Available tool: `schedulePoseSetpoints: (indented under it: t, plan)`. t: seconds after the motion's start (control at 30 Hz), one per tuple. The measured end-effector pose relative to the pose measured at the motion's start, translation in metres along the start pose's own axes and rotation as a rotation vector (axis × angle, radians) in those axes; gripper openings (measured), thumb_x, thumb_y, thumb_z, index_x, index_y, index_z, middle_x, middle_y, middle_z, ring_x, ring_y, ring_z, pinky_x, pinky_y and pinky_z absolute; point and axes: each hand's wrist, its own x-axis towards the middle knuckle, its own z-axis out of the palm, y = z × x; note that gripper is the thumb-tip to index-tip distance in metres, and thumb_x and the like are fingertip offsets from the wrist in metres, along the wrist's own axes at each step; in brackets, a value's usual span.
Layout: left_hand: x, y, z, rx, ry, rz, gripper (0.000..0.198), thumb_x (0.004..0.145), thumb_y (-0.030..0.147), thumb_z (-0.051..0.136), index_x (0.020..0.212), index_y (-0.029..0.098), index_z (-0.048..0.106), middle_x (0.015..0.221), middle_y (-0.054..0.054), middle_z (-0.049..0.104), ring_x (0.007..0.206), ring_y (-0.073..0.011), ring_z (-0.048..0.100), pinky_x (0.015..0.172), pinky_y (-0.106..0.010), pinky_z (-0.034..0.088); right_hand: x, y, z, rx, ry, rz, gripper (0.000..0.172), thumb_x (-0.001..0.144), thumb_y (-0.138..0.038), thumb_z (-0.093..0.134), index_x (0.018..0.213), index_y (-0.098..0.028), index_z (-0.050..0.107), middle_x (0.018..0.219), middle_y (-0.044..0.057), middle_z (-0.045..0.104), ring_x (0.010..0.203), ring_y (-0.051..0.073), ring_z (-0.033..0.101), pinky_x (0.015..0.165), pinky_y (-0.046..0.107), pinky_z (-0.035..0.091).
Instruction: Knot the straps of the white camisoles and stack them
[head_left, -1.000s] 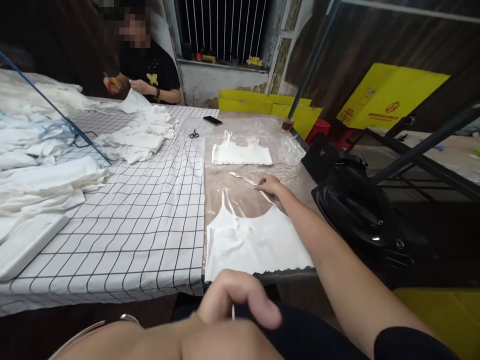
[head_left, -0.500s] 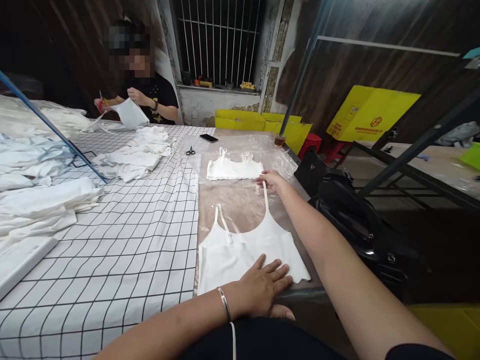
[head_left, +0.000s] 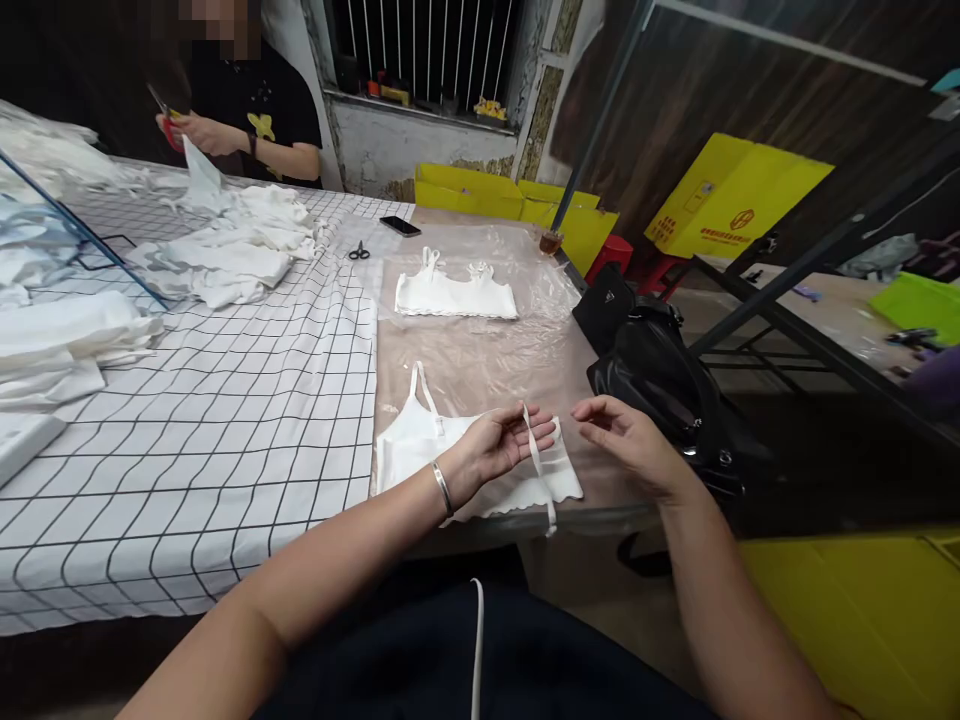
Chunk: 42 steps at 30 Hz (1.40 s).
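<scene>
White top (head_left: 416, 445) on near edge of table (head_left: 465, 350) | left hand (head_left: 504, 442): fingers loosely extended, strap (head_left: 536, 460) across them, pinch unclear | right hand (head_left: 616, 435): half-curled, nothing visibly held | risk: slip or twist, from strap's loose draping

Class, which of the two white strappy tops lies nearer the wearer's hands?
The front top, at the table edge: the left hand is over it, a strap across its fingers. The back top lies farther off, untouched.

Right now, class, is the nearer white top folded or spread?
Spread: the white top lies mostly flat on the table, though the left hand covers part.
</scene>
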Motion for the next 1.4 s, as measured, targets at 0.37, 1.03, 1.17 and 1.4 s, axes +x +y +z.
schedulePoseSetpoints:
  t: [0.37, 1.03, 1.17, 1.4]
  plan:
    - [0.002, 0.010, 0.026, 0.129, -0.004, 0.022, 0.022, 0.091, 0.011, 0.045, 0.076, 0.010, 0.060, 0.089, -0.013, 0.069, 0.083, -0.0176, 0.069, 0.084, -0.031, 0.054, -0.009, 0.043, 0.058, 0.711, -0.106, 0.322, 0.036, 0.072, -0.050, 0.078, 0.078, -0.016, 0.067, 0.076, 0.004, 0.068, 0.082, 0.017, 0.063, 0.083, 0.030, 0.048]
    - [0.029, 0.033, 0.000, 0.353, 0.161, -0.002, 0.015, 0.081, 0.012, 0.054, 0.071, 0.013, 0.065, 0.063, -0.001, 0.058, 0.050, -0.0084, 0.050, 0.045, -0.021, 0.032, -0.017, 0.031, 0.025, 0.484, -0.265, 0.453, 0.040, 0.068, -0.052, 0.080, 0.083, -0.015, 0.073, 0.062, 0.000, 0.062, 0.065, 0.012, 0.055, 0.066, 0.025, 0.041]
    - [0.036, 0.036, -0.003, 0.317, 0.174, 0.005, 0.016, 0.082, 0.008, 0.052, 0.071, 0.012, 0.064, 0.052, 0.001, 0.047, 0.042, -0.0073, 0.043, 0.039, -0.018, 0.027, -0.029, 0.022, 0.006, 0.269, -0.412, 0.508, 0.043, 0.071, -0.054, 0.076, 0.081, -0.013, 0.073, 0.068, 0.004, 0.069, 0.065, 0.012, 0.057, 0.069, 0.026, 0.041]
    - [0.048, 0.040, -0.013, 0.259, 0.210, 0.022, 0.008, 0.082, 0.010, 0.058, 0.075, 0.013, 0.063, 0.050, 0.003, 0.044, 0.038, -0.0061, 0.041, 0.035, -0.016, 0.029, -0.039, 0.022, -0.007, 0.128, -0.517, 0.625, 0.040, 0.064, -0.049, 0.080, 0.078, -0.013, 0.070, 0.065, 0.004, 0.068, 0.063, 0.014, 0.058, 0.062, 0.026, 0.042]
